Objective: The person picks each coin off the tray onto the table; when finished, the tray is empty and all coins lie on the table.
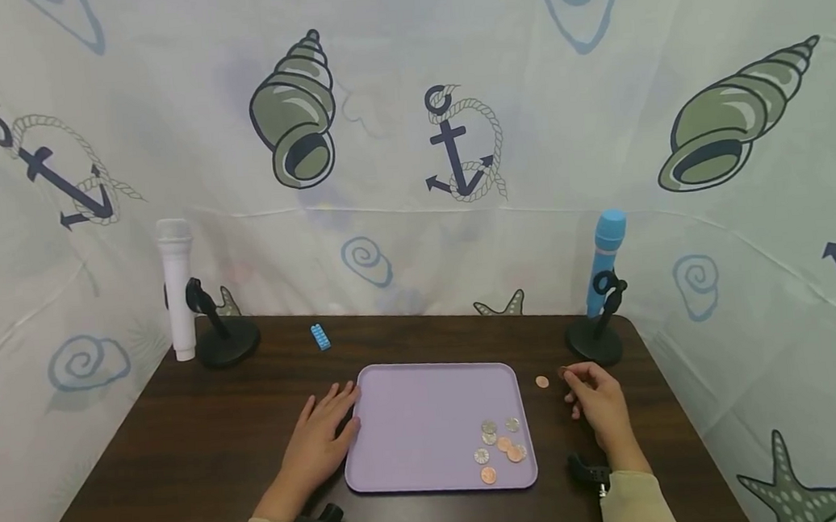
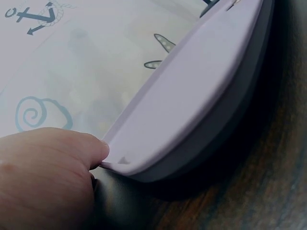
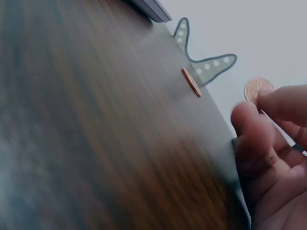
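A copper coin [image 3: 257,90] is pinched between the fingertips of my right hand [image 1: 597,400], to the right of the tray. Another copper coin [image 1: 542,382] lies flat on the table between that hand and the tray; the right wrist view shows this loose coin [image 3: 191,82] edge-on. The light purple tray [image 1: 422,422] holds several silver and copper coins [image 1: 504,444] in its lower right part, some overlapping. My left hand [image 1: 318,446] rests at the tray's left edge, fingers extended, and in the left wrist view its thumb [image 2: 93,149] touches the rim at a corner.
At the back left stand a white microphone [image 1: 179,294] and a black stand [image 1: 227,343]. A small blue block [image 1: 320,336] lies behind the tray. A blue microphone [image 1: 602,260] leans by a second black stand [image 1: 594,341] at the back right, just beyond my right hand.
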`<state>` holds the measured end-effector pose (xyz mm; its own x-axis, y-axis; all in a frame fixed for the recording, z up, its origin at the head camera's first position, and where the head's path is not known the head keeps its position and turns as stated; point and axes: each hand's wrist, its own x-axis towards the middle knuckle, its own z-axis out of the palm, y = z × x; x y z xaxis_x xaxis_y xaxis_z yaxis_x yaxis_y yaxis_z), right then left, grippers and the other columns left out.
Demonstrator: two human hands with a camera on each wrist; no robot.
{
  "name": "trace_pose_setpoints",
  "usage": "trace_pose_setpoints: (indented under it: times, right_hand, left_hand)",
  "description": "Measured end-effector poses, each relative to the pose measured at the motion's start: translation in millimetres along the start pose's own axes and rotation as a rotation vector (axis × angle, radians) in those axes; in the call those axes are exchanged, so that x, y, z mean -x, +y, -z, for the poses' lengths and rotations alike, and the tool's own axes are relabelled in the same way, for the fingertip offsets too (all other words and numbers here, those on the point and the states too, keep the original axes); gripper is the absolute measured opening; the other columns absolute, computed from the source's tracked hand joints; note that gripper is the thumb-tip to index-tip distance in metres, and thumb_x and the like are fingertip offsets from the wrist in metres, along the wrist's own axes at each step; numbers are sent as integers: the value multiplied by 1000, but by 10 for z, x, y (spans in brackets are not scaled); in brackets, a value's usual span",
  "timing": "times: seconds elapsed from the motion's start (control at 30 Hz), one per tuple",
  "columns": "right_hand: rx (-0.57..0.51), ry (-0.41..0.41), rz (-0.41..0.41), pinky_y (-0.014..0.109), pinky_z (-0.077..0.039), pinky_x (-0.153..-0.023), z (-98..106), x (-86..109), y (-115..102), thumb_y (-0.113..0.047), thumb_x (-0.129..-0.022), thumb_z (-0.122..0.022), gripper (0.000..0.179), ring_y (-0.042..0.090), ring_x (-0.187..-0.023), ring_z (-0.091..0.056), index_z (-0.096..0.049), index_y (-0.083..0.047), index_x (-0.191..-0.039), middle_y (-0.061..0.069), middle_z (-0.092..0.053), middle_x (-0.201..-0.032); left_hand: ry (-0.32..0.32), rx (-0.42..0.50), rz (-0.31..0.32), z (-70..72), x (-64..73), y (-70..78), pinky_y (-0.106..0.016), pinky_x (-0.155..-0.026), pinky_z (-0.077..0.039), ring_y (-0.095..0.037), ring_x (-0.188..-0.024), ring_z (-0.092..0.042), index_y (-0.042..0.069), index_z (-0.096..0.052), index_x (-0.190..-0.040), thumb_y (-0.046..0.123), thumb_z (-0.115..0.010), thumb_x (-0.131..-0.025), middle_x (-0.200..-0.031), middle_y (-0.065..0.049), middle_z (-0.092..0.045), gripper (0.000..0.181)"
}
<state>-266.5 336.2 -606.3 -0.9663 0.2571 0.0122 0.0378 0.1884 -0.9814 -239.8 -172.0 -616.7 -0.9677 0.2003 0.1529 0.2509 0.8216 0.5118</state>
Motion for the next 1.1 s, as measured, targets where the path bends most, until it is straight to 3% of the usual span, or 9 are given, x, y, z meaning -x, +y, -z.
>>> trace_pose_setpoints:
  times: [0.13, 0.27, 0.4, 0.7, 0.93, 1.1]
  right_hand:
    - [66, 18, 40, 31, -61, -52, -6, 8, -4, -23, -104, -77, 28, 15, -66, -67, -68, -4, -121, 20, -73, -106]
    - [113, 22, 23, 32, -62, -54, -11, 12, -10, -21, -104, -77, 24, 16, -66, -67, -73, -2, -118, 22, -74, -104]
    - [146, 17, -22, 31, -64, -57, -10, -9, -10, -25, -105, -76, 28, 15, -65, -68, -77, -2, -119, 19, -79, -108]
    - [285, 19, -65, 29, -61, -56, 8, -3, -36, -29, -102, -80, 28, 17, -59, -68, -79, -4, -113, 8, -71, -81]
    - [388, 37, -46, 30, -56, -50, 5, 6, -63, -30, -102, -79, 25, 18, -58, -62, -78, -7, -111, 8, -68, -80]
    - [443, 50, -38, 29, -54, -54, -27, -2, -59, -31, -102, -78, 24, 18, -65, -63, -79, -8, -109, 7, -73, -89]
  left_hand:
    - [1, 10, -4, 14, 3, -11, -69, -135, -10, -36, -167, -32, 23, -47, -167, 34, -66, -110, -174, -3, -43, 61]
    - [-2, 7, -4, 23, 5, -16, -69, -135, -10, -36, -167, -32, 23, -47, -167, 35, -65, -110, -174, -3, -43, 61]
    - [4, 1, -5, 21, 5, -19, -70, -135, -10, -36, -166, -33, 23, -48, -167, 34, -66, -109, -174, -4, -44, 61]
    - [3, 17, -8, 12, -1, 18, -70, -135, -10, -36, -166, -34, 21, -49, -166, 33, -66, -109, -174, -4, -44, 60]
    - [4, 13, -9, 24, -5, 34, -70, -135, -11, -37, -166, -34, 21, -50, -165, 32, -67, -109, -173, -5, -45, 60]
    - [6, 11, -5, 21, 9, 9, -70, -135, -11, -37, -166, -35, 21, -50, -165, 34, -66, -109, -173, -4, -45, 60]
